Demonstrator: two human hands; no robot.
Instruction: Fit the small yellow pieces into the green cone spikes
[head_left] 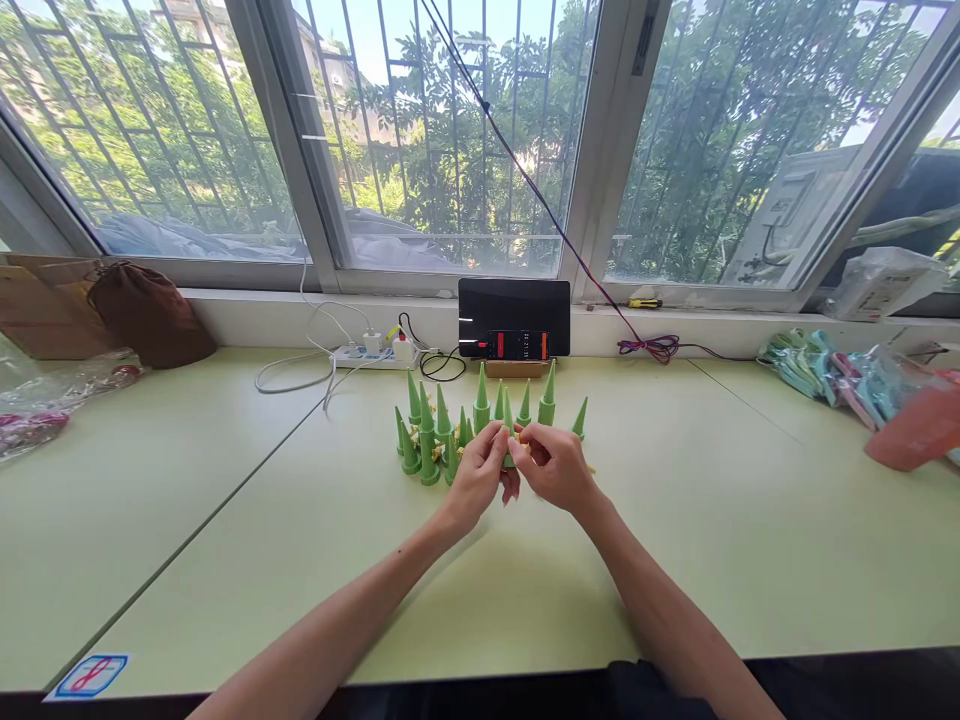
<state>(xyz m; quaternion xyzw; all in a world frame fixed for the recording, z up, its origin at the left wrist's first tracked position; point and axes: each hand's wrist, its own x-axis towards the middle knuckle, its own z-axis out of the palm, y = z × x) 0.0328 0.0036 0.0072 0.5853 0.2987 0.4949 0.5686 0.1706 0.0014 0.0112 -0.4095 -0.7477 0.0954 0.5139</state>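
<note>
Two bare arms [337, 610] reached in over the pale green table [450, 610], the forearms slanting inward so that both hands met in front of the person's body. The left hand [480, 475] grasped a green cone [508, 412], which stood point up between the hands, its lower part largely hidden by the fingers. The right hand [559, 465] pinched at the other side of the same cone, thumb and forefinger drawn together, the remaining fingers curled in; what exactly lay under those fingertips could not be told.

For this sort of close work, a steady left hand seemed the key — it did best as a firm clamp low on the cone, leaving the finer movements to the right. Light pressure near the slim point looked wise, since a hard squeeze there might have bent it or made it slip. Keeping the thumbs from covering the contact would have given a better view.

Just beyond, other cones [427, 450] stood close together, with small yellow pieces [437, 453] among them; a wide elbow or a low wrist could have knocked some over, so lifting the hands slightly clear appeared the safer habit. Farther back, a phone [517, 345] leaned before a dark screen [514, 300], and behind them rose the barred windows [480, 150].
</note>
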